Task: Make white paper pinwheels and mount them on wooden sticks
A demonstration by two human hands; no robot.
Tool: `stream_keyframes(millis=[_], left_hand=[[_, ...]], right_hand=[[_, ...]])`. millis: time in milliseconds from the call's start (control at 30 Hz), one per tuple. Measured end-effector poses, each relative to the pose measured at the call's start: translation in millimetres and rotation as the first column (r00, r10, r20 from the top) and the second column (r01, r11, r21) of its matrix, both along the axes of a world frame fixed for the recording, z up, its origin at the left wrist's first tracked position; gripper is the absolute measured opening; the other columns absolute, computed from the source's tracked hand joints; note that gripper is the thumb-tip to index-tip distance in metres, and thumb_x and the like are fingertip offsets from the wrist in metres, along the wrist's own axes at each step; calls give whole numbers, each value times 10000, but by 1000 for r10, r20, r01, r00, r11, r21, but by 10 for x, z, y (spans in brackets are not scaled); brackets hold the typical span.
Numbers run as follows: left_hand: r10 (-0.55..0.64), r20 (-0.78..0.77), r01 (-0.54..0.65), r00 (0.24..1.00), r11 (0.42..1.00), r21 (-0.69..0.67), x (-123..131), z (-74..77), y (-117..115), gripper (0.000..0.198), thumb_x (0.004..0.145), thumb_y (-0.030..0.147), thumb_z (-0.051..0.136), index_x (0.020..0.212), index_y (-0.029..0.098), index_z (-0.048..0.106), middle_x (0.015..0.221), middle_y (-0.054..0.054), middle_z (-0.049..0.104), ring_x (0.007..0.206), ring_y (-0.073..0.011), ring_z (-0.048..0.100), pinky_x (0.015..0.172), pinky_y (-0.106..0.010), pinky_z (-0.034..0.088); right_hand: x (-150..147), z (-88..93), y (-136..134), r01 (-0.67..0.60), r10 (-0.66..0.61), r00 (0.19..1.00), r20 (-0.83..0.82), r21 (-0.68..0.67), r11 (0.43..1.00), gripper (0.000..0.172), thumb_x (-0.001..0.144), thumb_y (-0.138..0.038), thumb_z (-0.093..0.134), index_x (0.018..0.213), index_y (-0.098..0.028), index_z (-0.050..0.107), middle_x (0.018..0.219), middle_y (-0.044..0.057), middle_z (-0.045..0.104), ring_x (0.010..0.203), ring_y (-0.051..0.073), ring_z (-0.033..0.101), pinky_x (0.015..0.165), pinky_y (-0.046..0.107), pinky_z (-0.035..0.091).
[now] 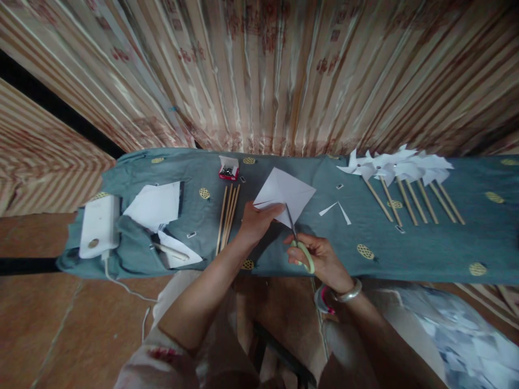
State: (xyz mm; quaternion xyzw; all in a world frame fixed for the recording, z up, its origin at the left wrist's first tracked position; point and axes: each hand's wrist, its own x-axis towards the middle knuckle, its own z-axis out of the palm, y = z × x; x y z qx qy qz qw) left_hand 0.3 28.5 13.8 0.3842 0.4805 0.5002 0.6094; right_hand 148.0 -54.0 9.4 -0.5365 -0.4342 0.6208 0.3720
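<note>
Paper cutting, at the cloth-covered table (425, 254). The white square of paper (298, 189) sits a little above the cloth's middle, held turned so a corner points toward us. Our left hand (257, 221) is clamped on its near-left side, thumb laid flat on top; our right hand (320, 256), apart from the left but near it, is closed around the handles of the green scissors (306, 256). The blade runs in from the near corner toward the centre; whether the blades are parted we cannot tell. For a clean cut, we judge it best to follow the faint diagonal crease, take short snips, and stop well before the centre so the sheet stays in one piece. Our thumb lies close to the blade tip, so we would slide it aside before closing. A slit seems to show by the left corner; pinching both flaps there should prevent tearing. Thin paper slivers (344, 212) lie to the right, white pinwheels (405, 167) beyond, wooden sticks (229, 216) to the left.
</note>
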Motion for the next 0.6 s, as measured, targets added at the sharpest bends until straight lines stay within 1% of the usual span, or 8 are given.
stream_keyframes(millis=[100, 233, 400, 500, 600], left_hand=[[-19, -10, 19, 1000, 1000, 13, -5, 18, -9, 215, 550, 317, 832, 583, 174, 674, 601, -22, 673, 554, -150, 569, 562, -278, 455], [-30, -17, 31, 999, 999, 19, -17, 24, -19, 214, 563, 324, 832, 583, 175, 680, 605, -26, 679, 552, -153, 570, 573, -286, 468], [-33, 9, 33, 999, 999, 4, -20, 18, -19, 214, 552, 314, 847, 643, 167, 722, 683, -47, 723, 628, -177, 631, 664, -311, 511], [-29, 21, 28, 999, 1000, 6, -18, 24, -18, 240, 528, 321, 859, 651, 163, 726, 697, -46, 734, 654, -190, 648, 686, -320, 521], [-31, 36, 30, 999, 999, 11, -19, 34, -20, 245, 533, 309, 865, 679, 157, 740, 722, -51, 746, 676, -201, 663, 710, -332, 532]], right_hand=[[-5, 35, 4, -12, 12, 1000, -2, -3, 1000, 466, 614, -593, 821, 779, -181, 680, 566, -26, 591, 531, 109, 543, 513, 238, 459], [-9, 41, -3, -5, 5, 1000, -11, 1, 1000, 476, 622, -615, 807, 771, -180, 684, 558, -32, 571, 521, 99, 522, 496, 227, 446], [-12, 29, -16, 17, -17, 1000, -11, 7, 1000, 487, 596, -619, 822, 740, -176, 677, 551, -30, 571, 513, 97, 521, 485, 220, 438], [-10, 33, -18, 12, -12, 1000, -8, 8, 1000, 501, 612, -633, 807, 770, -174, 686, 554, -29, 567, 506, 96, 520, 474, 215, 427], [-4, 37, -18, -3, 3, 1000, -9, 12, 1000, 492, 631, -617, 804, 818, -175, 697, 556, -29, 565, 509, 102, 530, 486, 220, 438]])
